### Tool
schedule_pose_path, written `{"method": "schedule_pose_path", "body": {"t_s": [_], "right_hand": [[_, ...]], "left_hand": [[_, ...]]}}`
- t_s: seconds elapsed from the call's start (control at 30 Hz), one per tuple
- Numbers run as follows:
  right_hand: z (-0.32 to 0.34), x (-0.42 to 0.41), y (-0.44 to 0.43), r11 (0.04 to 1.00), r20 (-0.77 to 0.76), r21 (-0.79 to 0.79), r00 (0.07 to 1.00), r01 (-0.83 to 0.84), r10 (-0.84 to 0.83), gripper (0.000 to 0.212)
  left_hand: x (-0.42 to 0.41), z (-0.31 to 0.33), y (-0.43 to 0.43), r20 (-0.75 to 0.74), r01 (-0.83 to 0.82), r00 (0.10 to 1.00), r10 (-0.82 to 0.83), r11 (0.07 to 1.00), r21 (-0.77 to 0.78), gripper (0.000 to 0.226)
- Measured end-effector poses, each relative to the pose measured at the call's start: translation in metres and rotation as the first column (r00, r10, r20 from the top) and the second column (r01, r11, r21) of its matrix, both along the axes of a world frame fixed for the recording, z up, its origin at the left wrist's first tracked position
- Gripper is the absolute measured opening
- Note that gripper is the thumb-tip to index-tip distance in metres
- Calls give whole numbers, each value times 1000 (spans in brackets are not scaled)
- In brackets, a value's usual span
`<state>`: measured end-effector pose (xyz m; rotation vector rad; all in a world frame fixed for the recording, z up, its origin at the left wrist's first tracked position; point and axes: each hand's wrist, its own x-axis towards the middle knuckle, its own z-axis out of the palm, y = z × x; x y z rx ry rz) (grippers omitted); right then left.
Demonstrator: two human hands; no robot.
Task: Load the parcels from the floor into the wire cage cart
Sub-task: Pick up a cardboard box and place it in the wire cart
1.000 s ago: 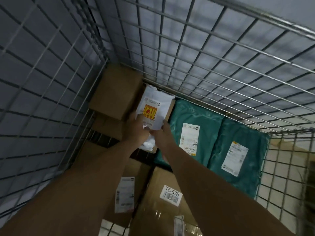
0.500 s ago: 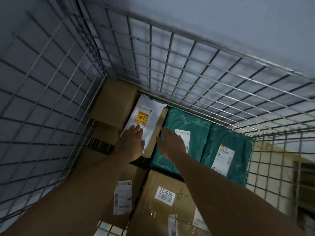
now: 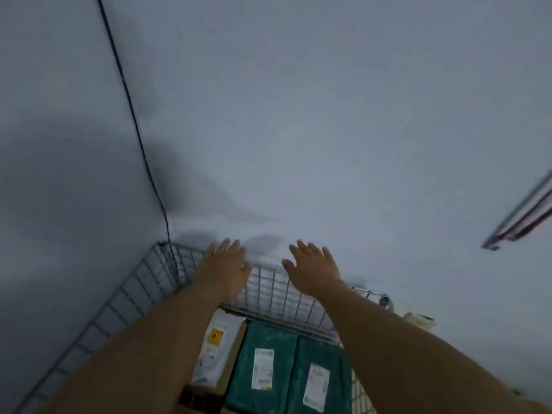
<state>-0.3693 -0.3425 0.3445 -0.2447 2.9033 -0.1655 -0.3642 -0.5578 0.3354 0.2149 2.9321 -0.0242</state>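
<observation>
The wire cage cart point(image 3: 143, 282) stands in a wall corner, seen from above. Inside it a white parcel bag point(image 3: 215, 348) with a yellow sticker lies on a brown box. Beside it lie two green parcel bags, one point(image 3: 263, 369) in the middle and one point(image 3: 319, 380) to the right, each with a white label. My left hand point(image 3: 222, 268) and my right hand point(image 3: 313, 268) are raised above the cart's far rim, fingers spread, holding nothing. My forearms hide the near part of the cart.
Grey walls meet in a corner behind the cart, and a black cable point(image 3: 134, 127) runs down it. A metal rail point(image 3: 519, 216) juts in at the right edge. A pale object point(image 3: 418, 319) sits right of the cart, beyond a metal latch point(image 3: 383, 301).
Both hands let go of the white parcel bag, which now lies in the cart, and rose out above the rim. The view tilted up toward the wall.
</observation>
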Motion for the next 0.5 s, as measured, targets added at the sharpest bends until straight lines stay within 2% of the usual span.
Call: {"method": "schedule_pose_path", "body": {"t_s": [0.13, 0.27, 0.5], "right_hand": [[150, 41, 53, 1000, -190, -9, 982, 20, -22, 63], [279, 91, 109, 998, -336, 3, 940, 57, -53, 65], [433, 173, 205, 980, -503, -4, 847, 197, -173, 65]], "left_hand": [[37, 145, 52, -211, 50, 976, -54, 998, -24, 64], [74, 273, 115, -318, 66, 945, -71, 997, -27, 66], [131, 437, 236, -444, 220, 871, -209, 975, -27, 66]]}}
